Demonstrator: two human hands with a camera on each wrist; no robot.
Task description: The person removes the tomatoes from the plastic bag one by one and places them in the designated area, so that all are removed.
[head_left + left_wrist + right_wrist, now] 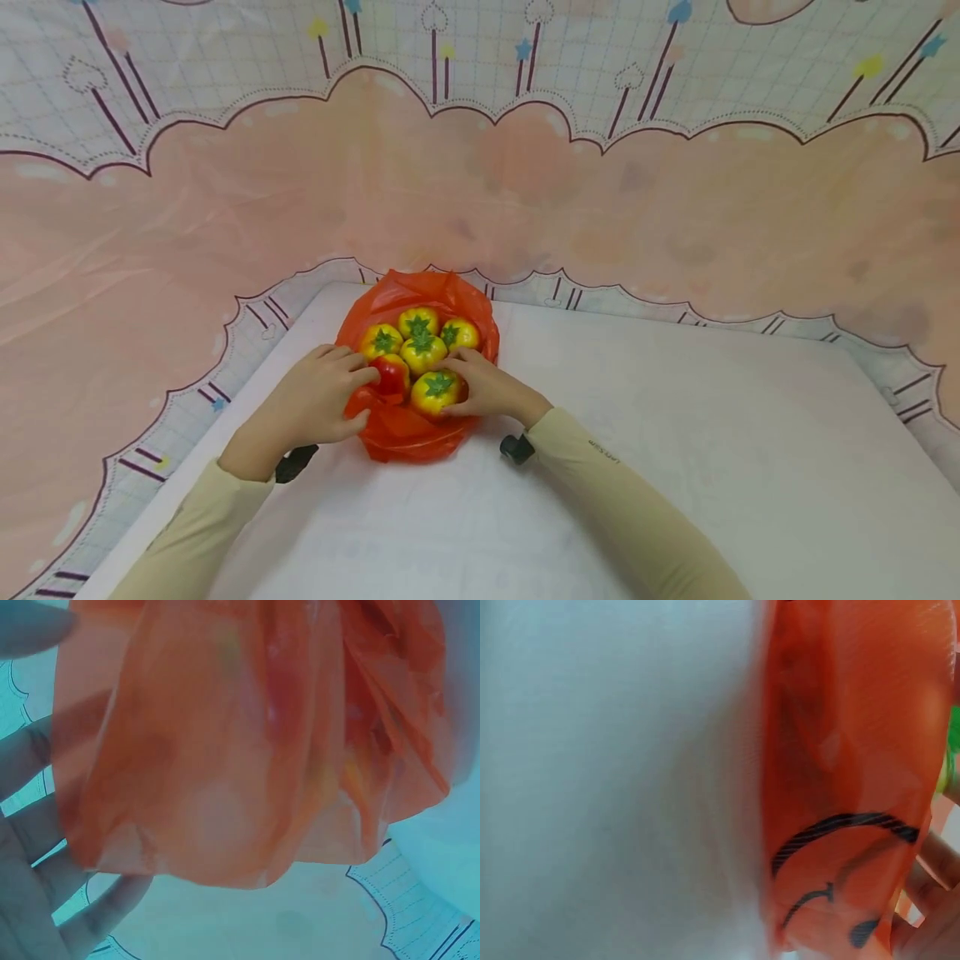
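Note:
A red plastic bag [420,446] stands on the white table with its mouth spread wide. Inside sit several yellow persimmon-like fruits with green leafy tops, among them a middle one [424,353], and a red fruit [392,377] at the left. My right hand [491,390] grips the front yellow fruit [435,392] between thumb and fingers. At the bag's left rim is my left hand [318,398], thumb and fingers spread apart, fingertips by the red fruit. The left wrist view shows its fingers [45,847] partly behind the thin plastic. A black printed face marks the bag [840,885] in the right wrist view.
The white table [660,450] stretches to the right of the bag. Behind and left of it hangs a pink and white patterned cloth [525,200]. A dark wrist device [517,448] shows under the right wrist, another [296,463] under the left.

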